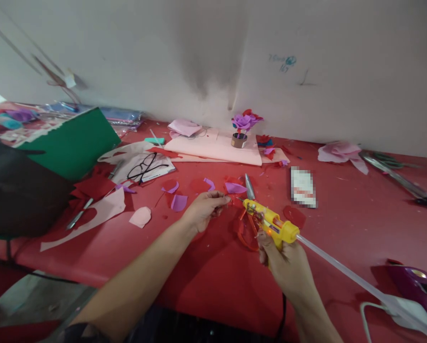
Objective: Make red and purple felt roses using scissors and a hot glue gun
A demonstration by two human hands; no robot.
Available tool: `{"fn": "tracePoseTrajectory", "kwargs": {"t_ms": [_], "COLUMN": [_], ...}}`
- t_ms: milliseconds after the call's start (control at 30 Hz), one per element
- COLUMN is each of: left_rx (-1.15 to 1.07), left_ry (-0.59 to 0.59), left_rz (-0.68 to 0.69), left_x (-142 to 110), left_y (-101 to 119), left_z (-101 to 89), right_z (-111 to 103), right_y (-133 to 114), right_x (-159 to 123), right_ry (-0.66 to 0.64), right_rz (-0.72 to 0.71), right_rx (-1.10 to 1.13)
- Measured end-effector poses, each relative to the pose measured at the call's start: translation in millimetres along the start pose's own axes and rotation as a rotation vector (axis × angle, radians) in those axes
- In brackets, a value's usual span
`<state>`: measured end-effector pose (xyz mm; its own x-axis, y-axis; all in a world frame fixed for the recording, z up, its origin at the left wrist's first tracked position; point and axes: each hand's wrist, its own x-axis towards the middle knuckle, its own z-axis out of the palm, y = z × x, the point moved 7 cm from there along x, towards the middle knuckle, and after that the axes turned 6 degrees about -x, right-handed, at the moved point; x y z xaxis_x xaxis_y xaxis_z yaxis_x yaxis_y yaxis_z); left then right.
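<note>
My right hand [287,264] grips a yellow glue gun [270,224], nozzle aimed left toward my other hand; a clear glue stick [342,271] juts out of its back. My left hand [204,209] is closed in a pinch on a small red piece, too small to name, right at the nozzle tip. Red-handled scissors [248,214] lie on the red table [206,281] just under the gun. Purple petals [178,202] and a purple piece [235,187] lie close by.
A purple paper flower in a tape roll [242,127] stands on pink sheets [217,147] by the wall. Glasses [145,167], green board [74,143], red and pink scraps lie left. A small white packet [302,186] lies centre-right, an iron [413,290] at the right edge.
</note>
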<state>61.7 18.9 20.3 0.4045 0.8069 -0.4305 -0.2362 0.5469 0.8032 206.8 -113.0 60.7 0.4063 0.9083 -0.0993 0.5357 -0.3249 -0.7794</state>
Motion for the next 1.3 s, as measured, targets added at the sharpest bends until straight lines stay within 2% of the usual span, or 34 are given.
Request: {"fn": "tracePoseTrajectory", "kwargs": {"t_ms": [133,300,433,600,733,833,900,1033,1100,1200,1300], "left_rx": [-0.001,0.005,-0.013,-0.073,-0.092,-0.106,-0.110,-0.126,-0.152,-0.216,-0.269], "left_ry": [-0.005,-0.034,-0.036,-0.049,-0.044,-0.056,-0.071,-0.088,-0.114,-0.166,-0.217], "left_rz": [0.002,0.026,0.026,-0.006,-0.035,-0.028,-0.009,0.019,0.028,0.015,0.002], "left_x": [-0.3,-1.1,-1.1,-1.0,-0.7,0.0,0.3,-0.5,-1.8,-4.2,-6.4], "left_y": [-0.6,0.3,0.9,-0.2,-0.9,0.1,1.2,2.8,3.9,4.1,3.9], "left_z": [0.8,3.5,4.0,5.3,3.9,3.1,3.2,4.3,6.6,11.1,15.6], "right_z": [-1.6,7.9,10.2,7.7,7.6,0.1,-12.6,-45.5,-58.9,-82.9,-100.3], "right_y": [-5.2,-7.0,-4.7,-11.3,-12.8,-12.5,-8.3,17.8,42.6,85.3,115.2], "right_x": [1.1,6.8,8.0,5.7,4.5,3.1,2.5,4.7,7.6,9.7,13.1], "right_ry": [0.002,-0.032,-0.002,0.086,0.081,0.093,0.151,0.223,0.174,0.218,0.298], "right_rz": [-0.013,-0.079,-0.093,-0.283,-0.341,-0.336,-0.310,-0.185,-0.068,0.121,0.161], "right_rx": [0.019,-0.010,-0.064,-0.184,-0.250,-0.328,-0.389,-0.583,-0.709,-0.867,-0.924]}}
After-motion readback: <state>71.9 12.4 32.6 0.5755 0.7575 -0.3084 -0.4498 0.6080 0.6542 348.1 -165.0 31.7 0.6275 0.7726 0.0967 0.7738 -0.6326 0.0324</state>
